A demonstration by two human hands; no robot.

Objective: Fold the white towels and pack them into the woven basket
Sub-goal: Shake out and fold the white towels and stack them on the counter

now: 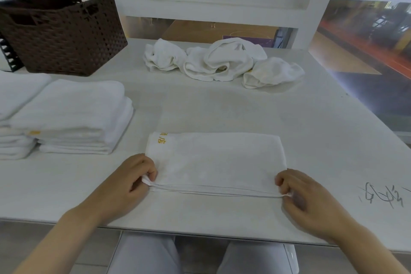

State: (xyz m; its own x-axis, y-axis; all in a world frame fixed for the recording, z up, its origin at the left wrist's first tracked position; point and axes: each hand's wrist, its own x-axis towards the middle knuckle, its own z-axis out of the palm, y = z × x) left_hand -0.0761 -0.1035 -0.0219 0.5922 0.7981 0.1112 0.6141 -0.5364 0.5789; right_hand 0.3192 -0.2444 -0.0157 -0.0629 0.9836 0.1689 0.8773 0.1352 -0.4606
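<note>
Leftmost, the woven basket (64,31) is being kept at the worktop's (222,107) far corner, behind stacked folded towels (73,115). Centrally, a half-folded towel (215,158) (gold lettering showing) is being pinched at its near corners by the left hand (133,181) and right hand (304,198), fingers curled; crumpled towels (220,62) are being left behind.

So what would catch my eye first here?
Probably the two hands, left hand and right hand, pinching the near corners of a half-folded white towel at the table's front edge. Then the dark woven basket at far left and the crumpled towels heaped beyond.
</note>
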